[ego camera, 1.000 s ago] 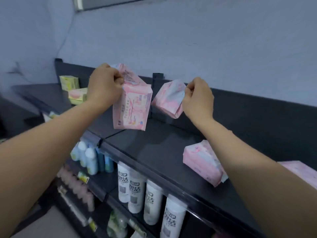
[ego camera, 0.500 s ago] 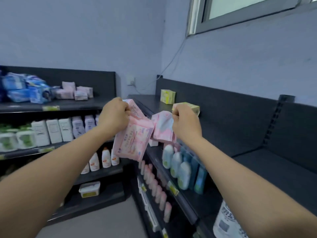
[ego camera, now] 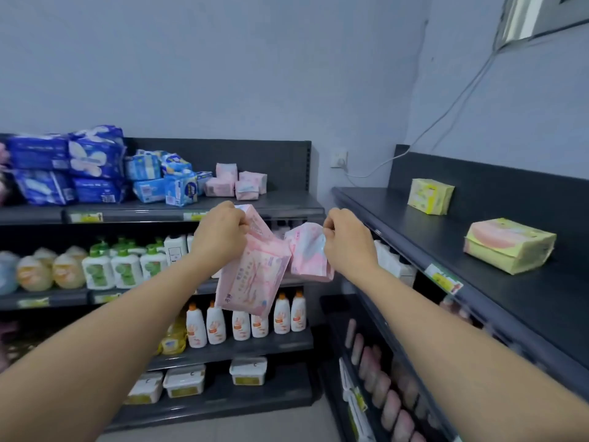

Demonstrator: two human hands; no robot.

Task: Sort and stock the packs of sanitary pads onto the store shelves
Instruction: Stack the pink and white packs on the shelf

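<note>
1. Pink plastic wraps the larger pack, which hangs in the air from the left hand. That grip is closed tight, with the fingers curled round the pack's top edge.
2. The right hand has its grip pinched on the upper edge of a smaller pink-and-blue pack. This pack dangles just beside the larger one, and the two seem to touch at their near edges.
3. Both packs are held up in front of the dark top shelf of the unit ahead and do not rest on it.
4. That shelf holds a cluster of small pink packs towards its right end and stacked blue packs to the left.
5. The side shelf on the right carries a yellow pack standing upright. A yellow-and-pink pack lies nearer the camera, well apart from it.
6. Rows of bottles fill the lower shelves.
</note>
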